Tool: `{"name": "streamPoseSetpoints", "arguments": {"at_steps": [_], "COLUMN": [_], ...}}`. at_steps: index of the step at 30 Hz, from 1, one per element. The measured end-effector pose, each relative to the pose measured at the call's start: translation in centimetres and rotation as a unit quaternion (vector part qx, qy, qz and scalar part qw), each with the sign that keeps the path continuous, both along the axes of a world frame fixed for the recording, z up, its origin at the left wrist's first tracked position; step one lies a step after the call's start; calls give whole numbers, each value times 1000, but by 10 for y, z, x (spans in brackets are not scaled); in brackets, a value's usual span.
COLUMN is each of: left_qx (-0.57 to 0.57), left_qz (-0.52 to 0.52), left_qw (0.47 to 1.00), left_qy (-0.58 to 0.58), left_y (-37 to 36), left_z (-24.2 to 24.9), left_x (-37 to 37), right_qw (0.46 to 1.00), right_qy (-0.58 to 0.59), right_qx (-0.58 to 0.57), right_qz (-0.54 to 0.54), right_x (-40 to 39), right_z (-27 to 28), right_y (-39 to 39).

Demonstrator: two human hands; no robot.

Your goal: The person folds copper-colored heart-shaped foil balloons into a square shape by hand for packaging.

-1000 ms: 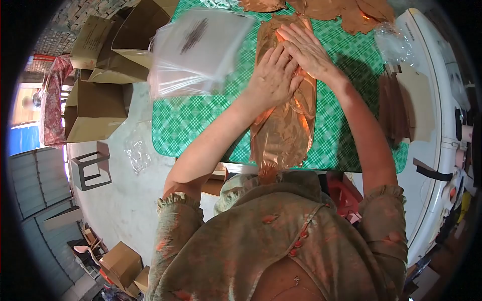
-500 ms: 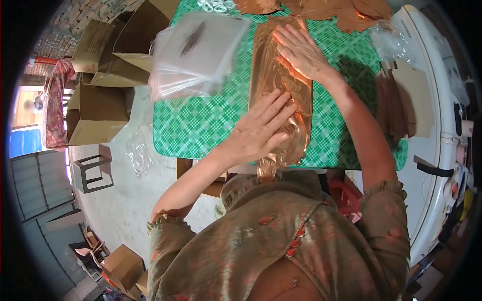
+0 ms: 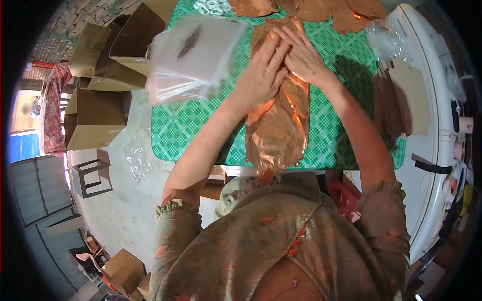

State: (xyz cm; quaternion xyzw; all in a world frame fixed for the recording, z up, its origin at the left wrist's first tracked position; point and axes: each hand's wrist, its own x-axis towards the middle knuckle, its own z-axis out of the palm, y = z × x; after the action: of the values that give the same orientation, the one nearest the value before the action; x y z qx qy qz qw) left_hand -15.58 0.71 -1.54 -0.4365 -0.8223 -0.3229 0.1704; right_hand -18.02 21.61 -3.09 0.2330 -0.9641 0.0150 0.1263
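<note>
A long, folded piece of copper-coloured shiny foil, which looks like a deflated foil balloon, lies lengthwise on the green table. Its narrow tail hangs over the near edge. My left hand rests flat on the upper part of the foil, fingers stretched out and pointing away from me. Beside it, my right hand also lies flat on the foil, at its right edge. The fingers of both hands meet or overlap near the far end. Neither hand grasps anything. The foil directly under my palms is hidden.
Clear plastic sleeves are stacked left on the checked tablecloth. More copper foil pieces lie at the far edge. Brown card pieces and crumpled clear plastic are right, by a white appliance. Open cardboard boxes stand left.
My left hand has slid forward over the foil, from its middle to beside my right hand. My right hand stays near the far end. The foil's near half is now uncovered.
</note>
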Motion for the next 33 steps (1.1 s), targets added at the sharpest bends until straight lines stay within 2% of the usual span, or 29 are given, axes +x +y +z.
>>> {"name": "streamPoseSetpoints", "arguments": {"at_steps": [5, 7, 10, 13, 16, 19, 28, 33], "left_qx": [-31, -38, -61, -103, -107, -99, -75, -66], "left_qz": [40, 39, 44, 58, 63, 65, 64, 64], "left_qw": [998, 998, 996, 992, 991, 992, 993, 993], "left_qy": [35, 37, 37, 42, 52, 51, 73, 75], "left_y": [3, 3, 3, 2, 1, 2, 3, 4], "left_z": [-6, -9, -10, -15, -16, -14, -13, -9], "left_x": [2, 2, 0, -1, 1, 0, 1, 2], "right_qw": [984, 968, 925, 947, 989, 1000, 987, 980], "right_qy": [-13, 1, -53, -23, 57, 16, -133, -145], "right_qx": [-177, -251, -375, -320, -133, -4, -53, -90], "right_qz": [1, 24, 13, -12, 36, 8, 75, 107], "right_x": [-7, -5, 5, 36, 83, 130, 232, 257], "right_z": [4, 8, 12, 18, 11, 22, 49, 52], "right_y": [1, 3, 8, 21, 44, 42, 7, 3]}}
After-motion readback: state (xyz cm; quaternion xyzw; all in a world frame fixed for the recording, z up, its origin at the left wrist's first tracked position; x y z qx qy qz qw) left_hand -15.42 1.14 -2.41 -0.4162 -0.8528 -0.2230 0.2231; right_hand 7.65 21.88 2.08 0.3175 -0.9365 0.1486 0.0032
